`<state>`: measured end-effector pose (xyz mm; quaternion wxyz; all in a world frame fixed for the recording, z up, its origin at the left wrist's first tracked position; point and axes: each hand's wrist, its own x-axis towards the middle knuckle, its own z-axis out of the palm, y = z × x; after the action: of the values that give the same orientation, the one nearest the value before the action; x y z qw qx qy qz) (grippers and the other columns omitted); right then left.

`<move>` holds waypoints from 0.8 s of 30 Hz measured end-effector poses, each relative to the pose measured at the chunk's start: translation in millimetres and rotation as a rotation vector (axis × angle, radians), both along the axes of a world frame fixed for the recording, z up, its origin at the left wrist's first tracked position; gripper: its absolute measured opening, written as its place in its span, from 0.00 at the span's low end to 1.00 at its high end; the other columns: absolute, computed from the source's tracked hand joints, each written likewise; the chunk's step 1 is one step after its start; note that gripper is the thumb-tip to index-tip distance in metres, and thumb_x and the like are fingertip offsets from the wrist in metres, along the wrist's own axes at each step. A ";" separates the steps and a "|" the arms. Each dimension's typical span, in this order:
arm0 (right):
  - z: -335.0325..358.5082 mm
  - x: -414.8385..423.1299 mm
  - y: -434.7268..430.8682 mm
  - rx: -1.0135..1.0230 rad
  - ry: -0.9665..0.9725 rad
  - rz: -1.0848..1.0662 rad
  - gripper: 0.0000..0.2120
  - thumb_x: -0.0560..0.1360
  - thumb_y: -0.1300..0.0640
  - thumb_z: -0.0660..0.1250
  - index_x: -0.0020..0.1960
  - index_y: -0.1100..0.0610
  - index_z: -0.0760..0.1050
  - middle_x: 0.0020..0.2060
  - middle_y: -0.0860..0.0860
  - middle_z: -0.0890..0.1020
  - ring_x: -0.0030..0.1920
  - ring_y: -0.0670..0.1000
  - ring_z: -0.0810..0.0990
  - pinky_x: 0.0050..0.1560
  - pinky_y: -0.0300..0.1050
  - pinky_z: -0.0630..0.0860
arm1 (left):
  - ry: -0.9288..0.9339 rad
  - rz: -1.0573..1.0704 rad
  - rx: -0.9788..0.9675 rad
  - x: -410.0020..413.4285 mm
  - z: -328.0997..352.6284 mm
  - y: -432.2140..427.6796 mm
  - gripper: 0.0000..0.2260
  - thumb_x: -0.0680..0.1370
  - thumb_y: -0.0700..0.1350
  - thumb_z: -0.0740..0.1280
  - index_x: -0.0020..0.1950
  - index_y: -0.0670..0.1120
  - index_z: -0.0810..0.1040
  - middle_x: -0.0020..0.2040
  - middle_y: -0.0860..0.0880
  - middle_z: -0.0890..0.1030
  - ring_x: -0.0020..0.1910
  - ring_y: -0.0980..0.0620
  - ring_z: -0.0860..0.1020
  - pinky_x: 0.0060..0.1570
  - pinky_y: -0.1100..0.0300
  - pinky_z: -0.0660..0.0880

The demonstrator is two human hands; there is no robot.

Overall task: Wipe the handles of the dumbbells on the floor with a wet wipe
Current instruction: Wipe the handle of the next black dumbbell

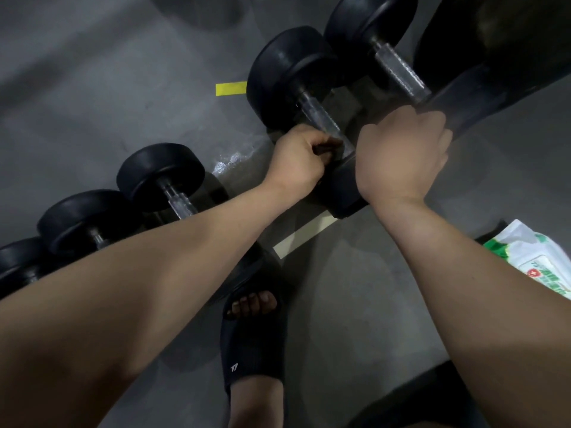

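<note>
Several black dumbbells lie in a row on the grey floor. My left hand (296, 159) grips the near end of the steel handle (318, 115) of the middle dumbbell (287, 75), fingers curled round the bar. Something dark shows between those fingers, and I cannot make out a wipe. My right hand (401, 149) hovers or rests just right of that handle, above the near head (343, 186). It is blurred, with its fingers bent down out of sight. Another dumbbell's handle (398, 69) lies to the right, and a smaller dumbbell (160, 174) to the left.
A white and green wet wipe pack (537, 257) lies on the floor at the right. My foot in a black slipper (253, 335) stands below the dumbbells. Yellow tape (231, 88) and white tape (302, 239) mark the floor. A dark bulky object (494, 41) fills the upper right.
</note>
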<state>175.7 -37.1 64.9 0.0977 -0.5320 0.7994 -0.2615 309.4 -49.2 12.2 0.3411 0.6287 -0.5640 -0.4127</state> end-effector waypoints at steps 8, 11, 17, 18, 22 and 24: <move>-1.2 0.4 0.1 -0.008 -0.012 0.005 0.08 0.71 0.47 0.59 0.43 0.51 0.72 0.50 0.49 0.69 0.55 0.54 0.70 0.58 0.51 0.67 | -0.155 0.261 -0.070 -2.0 10.0 -17.1 0.08 0.79 0.42 0.70 0.57 0.45 0.86 0.56 0.47 0.82 0.54 0.52 0.80 0.59 0.67 0.73; -0.9 0.0 0.3 -0.015 -0.020 0.003 0.08 0.71 0.47 0.59 0.43 0.50 0.71 0.51 0.50 0.71 0.55 0.55 0.70 0.59 0.52 0.68 | -0.234 0.052 -0.176 -9.0 9.3 -1.7 0.07 0.78 0.34 0.68 0.52 0.41 0.85 0.51 0.49 0.81 0.49 0.56 0.77 0.53 0.70 0.70; 0.2 1.1 0.2 -0.013 -0.012 0.005 0.07 0.71 0.47 0.59 0.43 0.50 0.71 0.52 0.50 0.71 0.54 0.55 0.70 0.59 0.52 0.68 | -0.273 0.147 -0.207 8.4 10.9 -18.8 0.11 0.78 0.36 0.68 0.59 0.42 0.85 0.54 0.47 0.80 0.52 0.55 0.78 0.55 0.80 0.66; 0.0 1.2 0.3 -0.012 -0.013 0.003 0.07 0.71 0.47 0.58 0.43 0.50 0.70 0.52 0.50 0.71 0.54 0.55 0.70 0.59 0.52 0.68 | -0.302 0.117 -0.251 5.8 11.4 -16.5 0.12 0.78 0.35 0.68 0.60 0.42 0.85 0.55 0.46 0.81 0.53 0.53 0.79 0.58 0.76 0.69; -0.7 -0.3 0.8 -0.018 -0.012 0.004 0.07 0.71 0.46 0.58 0.43 0.49 0.70 0.51 0.50 0.71 0.55 0.55 0.70 0.59 0.53 0.69 | -0.449 -0.264 -0.434 4.3 6.2 -1.0 0.15 0.76 0.33 0.65 0.60 0.39 0.83 0.57 0.42 0.82 0.58 0.42 0.79 0.62 0.51 0.75; -0.2 0.0 0.4 -0.012 -0.008 0.006 0.07 0.71 0.46 0.58 0.43 0.49 0.70 0.51 0.49 0.70 0.54 0.54 0.70 0.58 0.53 0.69 | -0.555 -0.269 -0.397 13.8 6.5 -15.4 0.13 0.79 0.37 0.64 0.61 0.41 0.82 0.59 0.42 0.79 0.59 0.44 0.76 0.62 0.55 0.72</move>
<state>175.7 -36.7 64.6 0.0986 -0.5341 0.7957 -0.2682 323.1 -64.6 18.7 0.2332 0.5586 -0.7816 -0.1503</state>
